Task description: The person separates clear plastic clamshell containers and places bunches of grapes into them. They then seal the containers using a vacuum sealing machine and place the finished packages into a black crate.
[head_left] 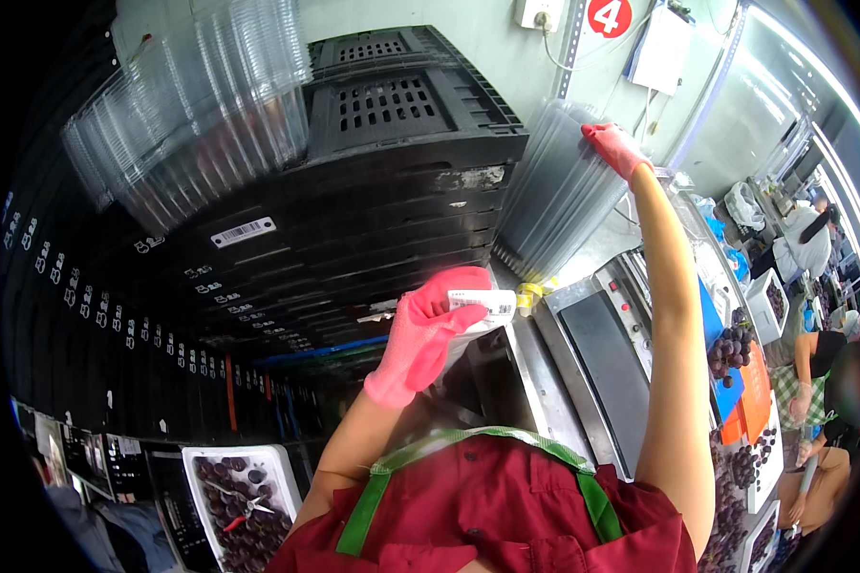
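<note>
My left hand (425,334), in a pink glove, is closed around a white label piece (483,305) with small print, its thumb lying across the front. What sits under the label is partly hidden by the fingers. My right hand (618,150), also gloved in pink, reaches far forward to the top of a tall nested stack of clear plastic containers (559,191). Its fingers bend over the upper edge of that stack, which leans between black crates and the wall. A small yellow and clear roll (530,294) lies just right of my left hand.
Black crates (354,205) are piled high ahead and left, topped by more clear containers (201,105). A steel machine (602,344) stands on the right. A white box of grapes (282,468) with red-handled scissors (244,514) is at lower left. Co-workers (817,382) handle grapes at far right.
</note>
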Tool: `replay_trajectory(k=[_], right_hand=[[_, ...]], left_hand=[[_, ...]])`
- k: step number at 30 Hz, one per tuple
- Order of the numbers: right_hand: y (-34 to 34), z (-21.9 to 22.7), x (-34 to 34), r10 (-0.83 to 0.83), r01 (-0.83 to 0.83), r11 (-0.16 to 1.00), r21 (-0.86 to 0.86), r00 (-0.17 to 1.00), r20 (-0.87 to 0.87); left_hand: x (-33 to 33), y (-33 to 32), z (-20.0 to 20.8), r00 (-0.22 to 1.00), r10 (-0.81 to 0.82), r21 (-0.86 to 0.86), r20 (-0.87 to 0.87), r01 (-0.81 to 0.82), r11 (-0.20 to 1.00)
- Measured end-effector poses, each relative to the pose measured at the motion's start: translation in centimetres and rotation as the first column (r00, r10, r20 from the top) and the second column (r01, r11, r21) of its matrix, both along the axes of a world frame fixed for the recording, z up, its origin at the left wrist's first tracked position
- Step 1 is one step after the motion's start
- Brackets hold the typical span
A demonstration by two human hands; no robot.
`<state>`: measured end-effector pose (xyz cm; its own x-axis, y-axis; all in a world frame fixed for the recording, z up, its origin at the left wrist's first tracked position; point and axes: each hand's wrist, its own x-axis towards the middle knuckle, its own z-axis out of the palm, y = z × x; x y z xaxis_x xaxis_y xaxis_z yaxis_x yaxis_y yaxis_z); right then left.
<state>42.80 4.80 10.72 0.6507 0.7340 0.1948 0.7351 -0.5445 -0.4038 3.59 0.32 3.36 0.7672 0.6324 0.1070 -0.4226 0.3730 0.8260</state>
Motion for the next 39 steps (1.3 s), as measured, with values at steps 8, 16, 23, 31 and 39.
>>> replay_trajectory(k=[8, 16, 23, 31, 39], right_hand=[[2.0, 0.7, 0.5, -0.301, 0.305, 0.950, 0.066, 0.952, -0.055], [-2.8, 8.2, -2.9, -0.033, 0.019, 0.697, 0.717, 0.999, 0.005], [-17.3, 12.5, -15.5, 0.334, -0.233, 0.881, 0.412, 0.922, -0.194], [-18.9, 10.6, -17.0, 0.232, -0.175, 0.963, 0.205, 0.925, -0.302], [-20.7, 10.1, -18.1, 0.199, -0.164, 0.977, 0.135, 0.927, -0.318]], left_hand=[[-2.3, -1.3, -0.2, 0.982, -0.128, 0.152, -0.135, 0.149, 0.977], [-2.0, -0.8, -1.3, 0.987, 0.142, 0.123, -0.073, -0.133, 0.984], [2.8, -1.6, 2.2, 0.999, -0.037, 0.275, -0.017, 0.040, 0.961], [6.4, -3.3, 3.4, 0.996, -0.087, 0.244, -0.020, 0.089, 0.966], [7.9, -3.3, 1.6, 1.000, -0.019, 0.264, -0.005, 0.020, 0.964]])
